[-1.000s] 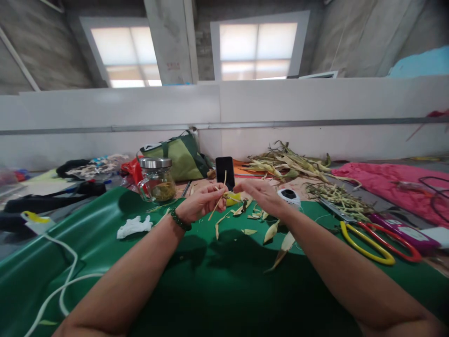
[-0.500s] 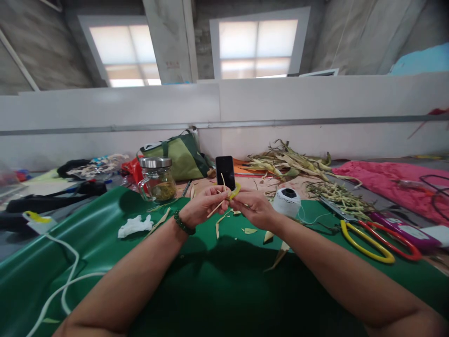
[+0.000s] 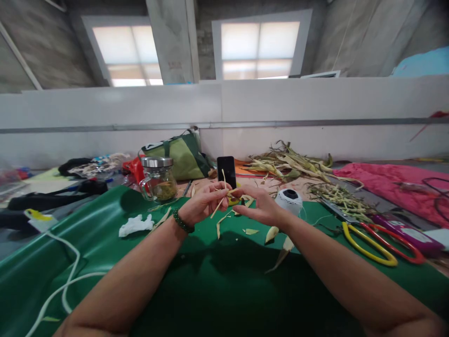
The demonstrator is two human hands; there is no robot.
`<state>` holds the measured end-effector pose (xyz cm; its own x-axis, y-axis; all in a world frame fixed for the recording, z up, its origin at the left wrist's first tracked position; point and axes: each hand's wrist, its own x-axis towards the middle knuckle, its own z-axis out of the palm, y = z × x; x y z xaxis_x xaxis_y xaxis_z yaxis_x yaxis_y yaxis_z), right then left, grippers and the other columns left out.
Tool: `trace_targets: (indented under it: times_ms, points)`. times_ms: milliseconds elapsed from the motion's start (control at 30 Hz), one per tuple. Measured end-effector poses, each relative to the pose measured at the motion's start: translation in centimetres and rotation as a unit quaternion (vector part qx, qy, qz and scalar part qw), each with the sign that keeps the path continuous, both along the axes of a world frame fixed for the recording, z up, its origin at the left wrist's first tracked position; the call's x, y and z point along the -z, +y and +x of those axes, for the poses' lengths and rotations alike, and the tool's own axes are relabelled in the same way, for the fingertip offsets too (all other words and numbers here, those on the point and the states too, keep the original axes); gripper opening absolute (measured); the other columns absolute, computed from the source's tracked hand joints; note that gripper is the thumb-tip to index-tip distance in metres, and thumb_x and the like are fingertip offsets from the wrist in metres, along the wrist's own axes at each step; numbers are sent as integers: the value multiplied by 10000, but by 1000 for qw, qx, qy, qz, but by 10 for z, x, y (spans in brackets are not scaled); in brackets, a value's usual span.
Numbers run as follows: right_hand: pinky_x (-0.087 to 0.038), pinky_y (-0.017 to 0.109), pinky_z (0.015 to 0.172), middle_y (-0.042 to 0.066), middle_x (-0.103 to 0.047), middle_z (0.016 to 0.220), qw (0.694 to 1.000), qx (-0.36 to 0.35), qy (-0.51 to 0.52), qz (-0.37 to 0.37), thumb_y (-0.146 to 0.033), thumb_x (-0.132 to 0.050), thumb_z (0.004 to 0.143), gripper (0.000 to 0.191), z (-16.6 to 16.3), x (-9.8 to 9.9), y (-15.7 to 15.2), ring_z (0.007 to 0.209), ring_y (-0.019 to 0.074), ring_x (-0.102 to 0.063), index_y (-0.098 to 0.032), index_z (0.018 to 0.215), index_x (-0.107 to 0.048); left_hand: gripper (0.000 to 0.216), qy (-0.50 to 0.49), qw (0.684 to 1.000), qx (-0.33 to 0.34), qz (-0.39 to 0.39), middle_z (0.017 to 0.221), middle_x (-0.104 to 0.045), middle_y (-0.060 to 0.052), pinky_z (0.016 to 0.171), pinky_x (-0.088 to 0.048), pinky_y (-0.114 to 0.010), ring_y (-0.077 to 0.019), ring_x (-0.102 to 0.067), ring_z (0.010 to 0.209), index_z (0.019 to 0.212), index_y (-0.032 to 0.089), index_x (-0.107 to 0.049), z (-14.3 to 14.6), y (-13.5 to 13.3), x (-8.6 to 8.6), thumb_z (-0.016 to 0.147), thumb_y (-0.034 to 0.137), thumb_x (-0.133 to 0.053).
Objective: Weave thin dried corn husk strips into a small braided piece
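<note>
My left hand (image 3: 206, 201) pinches thin pale strips of dried husk (image 3: 224, 180); they cross at the fingertips, one poking up and another pointing down. My right hand (image 3: 259, 203) is close by on the right, thumb and index finger spread apart. Its index fingertip reaches the strips, though whether it touches them is unclear. Between the hands, partly hidden by fingers, shows a yellow curved thing (image 3: 234, 201) whose kind I cannot make out. Husk scraps (image 3: 250, 231) lie below on the green sheet (image 3: 224, 271).
A black phone (image 3: 226, 169) stands upright behind the hands. Right of them are a white thread spool (image 3: 289, 201), large scissors (image 3: 368, 243) and husk piles (image 3: 287, 161). To the left stand a lidded glass jar (image 3: 157, 180), a crumpled white tissue (image 3: 136, 226) and a white cable (image 3: 72, 276).
My right hand's fingers have spread apart. The yellow thing, earlier up between both hands' fingertips, now shows lower. My left hand keeps its pinch on the strips.
</note>
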<state>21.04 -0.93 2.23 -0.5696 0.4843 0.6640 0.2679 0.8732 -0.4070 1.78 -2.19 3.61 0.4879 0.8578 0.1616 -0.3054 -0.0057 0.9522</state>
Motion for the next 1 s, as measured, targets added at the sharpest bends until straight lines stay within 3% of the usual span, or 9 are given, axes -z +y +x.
trace_targets:
  times_ms: [167,300,367,500,567,667,767,867,1000]
  points:
    - [-433,271,667,41,-641,726,993,52,6,105,-370,-590,854,207,3,-3,4,689,151,-566,-174,795,-616,425,102,994,-26,-1,503,-627,23,437,-358,-148,-71,-537,432,889,140,-544,2,-1,-2,619,342,-805]
    - [-405,258,630,41,-647,678,993,42,-18,109,-288,-510,894,251,3,-3,3,645,135,-550,-170,723,-651,439,112,991,-69,18,514,-619,30,476,-378,-171,-73,-531,451,964,130,-557,3,-1,-2,646,343,-772]
    - [-417,257,635,41,-656,697,998,33,-26,39,-330,-517,880,254,3,-5,2,659,138,-562,-164,763,-669,441,127,987,-88,45,499,-604,37,476,-368,-177,-73,-521,448,997,120,-562,3,-1,-2,661,328,-757]
    - [-432,229,547,32,-626,625,978,-41,-29,-203,-487,-454,887,436,0,-6,0,590,124,-569,-139,721,-659,535,187,974,-90,94,457,-560,74,457,-339,-179,-75,-494,430,1123,124,-548,4,-5,-3,670,320,-754]
    - [-425,216,516,19,-608,592,966,-72,-24,-246,-520,-532,834,426,-3,-4,1,558,113,-553,-138,702,-665,590,175,976,-87,93,464,-564,68,468,-352,-182,-81,-502,442,1194,123,-533,6,-6,-2,699,373,-734]
    - [-446,219,524,15,-619,599,964,-67,32,-256,-509,-586,800,379,-7,0,3,557,112,-557,-149,754,-698,545,87,989,-106,52,508,-595,20,495,-391,-202,-101,-539,479,1230,101,-545,5,-4,0,814,451,-586]
    - [-474,233,535,27,-649,625,962,-24,101,-252,-486,-604,794,348,-9,3,5,555,121,-574,-157,751,-709,446,25,991,-132,15,538,-599,10,496,-402,-203,-91,-527,473,1151,87,-619,3,2,2,778,331,-608]
    - [-473,231,524,34,-667,650,966,0,118,-230,-468,-582,812,340,-12,7,5,549,123,-584,-160,751,-712,415,76,988,-129,43,634,-646,-10,532,-418,-197,-83,-535,529,1061,106,-686,3,3,4,673,252,-714]
    - [-429,218,534,34,-672,642,989,33,44,-138,-415,-501,882,358,-14,9,-2,567,122,-590,-161,746,-713,383,163,963,-159,143,681,-661,-24,520,-399,-205,-88,-511,549,988,129,-728,9,-1,8,685,363,-740]
